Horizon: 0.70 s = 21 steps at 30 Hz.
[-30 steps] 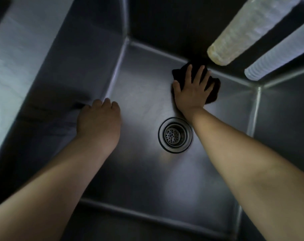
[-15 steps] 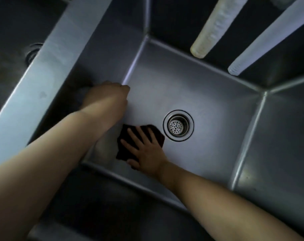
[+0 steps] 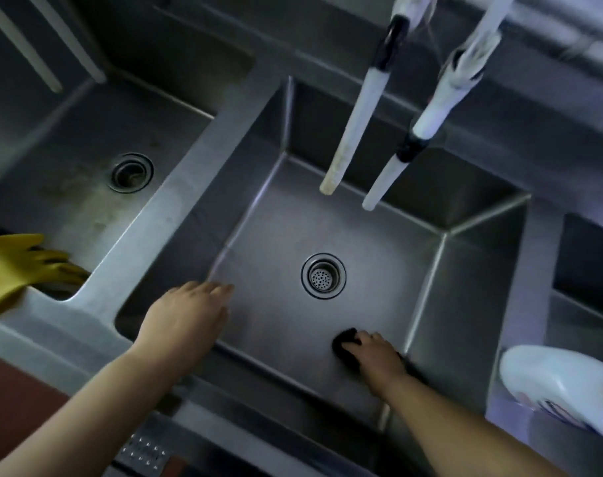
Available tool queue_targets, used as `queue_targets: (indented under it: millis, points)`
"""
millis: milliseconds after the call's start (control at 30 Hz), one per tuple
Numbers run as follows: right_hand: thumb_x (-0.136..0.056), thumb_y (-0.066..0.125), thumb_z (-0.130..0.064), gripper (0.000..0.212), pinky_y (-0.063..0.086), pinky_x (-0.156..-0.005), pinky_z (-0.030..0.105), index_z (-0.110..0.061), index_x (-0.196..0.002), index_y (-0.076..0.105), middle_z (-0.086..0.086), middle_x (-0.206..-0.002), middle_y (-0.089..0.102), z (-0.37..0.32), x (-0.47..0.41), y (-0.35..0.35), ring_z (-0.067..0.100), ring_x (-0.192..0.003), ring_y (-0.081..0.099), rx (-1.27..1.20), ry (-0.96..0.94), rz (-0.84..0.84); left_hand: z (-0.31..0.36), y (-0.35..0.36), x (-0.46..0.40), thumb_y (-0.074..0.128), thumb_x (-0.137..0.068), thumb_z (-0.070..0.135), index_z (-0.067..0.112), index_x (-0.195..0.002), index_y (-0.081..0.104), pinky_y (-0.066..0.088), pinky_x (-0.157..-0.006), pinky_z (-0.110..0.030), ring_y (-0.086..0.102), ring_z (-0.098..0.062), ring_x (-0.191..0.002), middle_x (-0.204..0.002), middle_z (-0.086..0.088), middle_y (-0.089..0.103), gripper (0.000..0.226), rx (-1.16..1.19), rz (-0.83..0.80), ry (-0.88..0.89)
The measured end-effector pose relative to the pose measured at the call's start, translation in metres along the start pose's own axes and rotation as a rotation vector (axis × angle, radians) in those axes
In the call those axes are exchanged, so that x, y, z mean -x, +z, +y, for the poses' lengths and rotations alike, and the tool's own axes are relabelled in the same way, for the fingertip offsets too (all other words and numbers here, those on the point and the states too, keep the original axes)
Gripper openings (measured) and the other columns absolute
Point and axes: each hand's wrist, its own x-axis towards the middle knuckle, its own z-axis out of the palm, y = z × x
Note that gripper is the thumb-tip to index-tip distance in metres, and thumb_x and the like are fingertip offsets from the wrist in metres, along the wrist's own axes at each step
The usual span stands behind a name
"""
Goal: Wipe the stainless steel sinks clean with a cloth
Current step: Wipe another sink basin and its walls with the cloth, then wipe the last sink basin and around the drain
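Observation:
The middle steel sink (image 3: 372, 235) has a round drain (image 3: 323, 276) in its floor. My right hand (image 3: 376, 354) presses a dark cloth (image 3: 343, 346) onto the sink floor near the front right corner, below and right of the drain. My left hand (image 3: 186, 315) hovers over the front left corner of the same sink, palm down, fingers together and holding nothing. A second sink (image 3: 86, 187) with its own drain (image 3: 131, 172) lies to the left, its floor stained.
Two pale hoses (image 3: 358, 108) hang from taps over the back of the middle sink. A yellow rubber glove (image 3: 14, 270) lies on the left sink's front rim. A white bottle (image 3: 565, 390) stands on the right divider. A third basin (image 3: 589, 266) is at right.
My right hand has slid the cloth from left of the drain to the front right corner. The view has pulled back and up, showing the neighbouring sinks.

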Motion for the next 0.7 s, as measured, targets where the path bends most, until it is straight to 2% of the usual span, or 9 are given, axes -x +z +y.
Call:
queue_targets:
  millis: [100,200,300,400,467,600,700]
  points:
    - [-0.086,0.055,-0.01,0.06,0.033,-0.104,0.023,-0.033,-0.14,0.042,-0.003,-0.138,0.04,-0.003,0.025,-0.018,0.019,-0.122,0.04,-0.239,0.11,0.151,-0.001,-0.013,0.018,0.052,-0.087,0.027,0.022,-0.113,0.061,0.05,-0.082,-0.037,0.06,-0.024,-0.101,-0.111,0.004,0.066,0.028,0.013,0.018,-0.018]
    - [-0.084,0.06,-0.009,0.054,0.036,-0.096,0.017,-0.032,-0.133,0.053,-0.007,-0.129,0.048,-0.018,0.051,-0.037,0.011,-0.114,0.048,-0.488,0.176,0.326,-0.009,-0.028,0.03,0.045,-0.091,0.03,0.029,-0.124,0.055,0.047,-0.089,-0.032,0.056,-0.019,-0.111,-0.122,0.01,0.061,0.034,0.045,0.082,-0.061]
    - [-0.082,0.065,-0.01,0.052,0.037,-0.085,0.013,-0.033,-0.128,0.057,-0.015,-0.12,0.049,-0.045,0.071,-0.055,0.007,-0.105,0.053,-0.589,0.188,0.468,-0.024,-0.045,0.039,0.046,-0.092,0.029,0.029,-0.127,0.054,0.047,-0.091,-0.032,0.054,-0.019,-0.115,-0.126,0.01,0.06,0.036,0.073,0.121,-0.098]
    - [-0.083,0.065,-0.011,0.051,0.034,-0.078,0.007,-0.034,-0.128,0.057,-0.022,-0.114,0.047,-0.085,0.083,-0.073,0.001,-0.099,0.052,-0.645,0.181,0.538,-0.047,-0.06,0.05,0.05,-0.091,0.027,0.023,-0.124,0.059,0.048,-0.089,-0.035,0.056,-0.022,-0.113,-0.121,0.004,0.064,0.034,0.091,0.137,-0.112]
    - [-0.083,0.066,-0.012,0.051,0.036,-0.081,0.008,-0.035,-0.127,0.057,-0.022,-0.113,0.048,-0.118,0.085,-0.082,0.001,-0.1,0.054,-0.707,0.166,0.559,-0.064,-0.067,0.058,0.053,-0.089,0.027,0.021,-0.119,0.061,0.049,-0.087,-0.036,0.056,-0.023,-0.112,-0.119,0.002,0.065,0.031,0.098,0.129,-0.101]
    - [-0.083,0.067,-0.015,0.05,0.035,-0.091,0.013,-0.036,-0.127,0.056,-0.024,-0.118,0.047,-0.194,0.076,-0.101,-0.003,-0.106,0.048,-0.749,0.168,0.63,-0.114,-0.082,0.075,0.057,-0.089,0.029,0.023,-0.129,0.056,0.044,-0.094,-0.034,0.053,-0.021,-0.119,-0.129,0.004,0.06,0.041,0.105,0.129,-0.053]
    - [-0.084,0.067,-0.018,0.049,0.036,-0.095,0.015,-0.038,-0.127,0.056,-0.028,-0.12,0.045,-0.255,0.064,-0.121,-0.009,-0.107,0.043,-0.822,0.211,0.7,-0.17,-0.098,0.09,0.061,-0.087,0.027,0.02,-0.127,0.059,0.042,-0.096,-0.035,0.054,-0.023,-0.118,-0.127,0.001,0.061,0.04,0.137,0.163,-0.061]
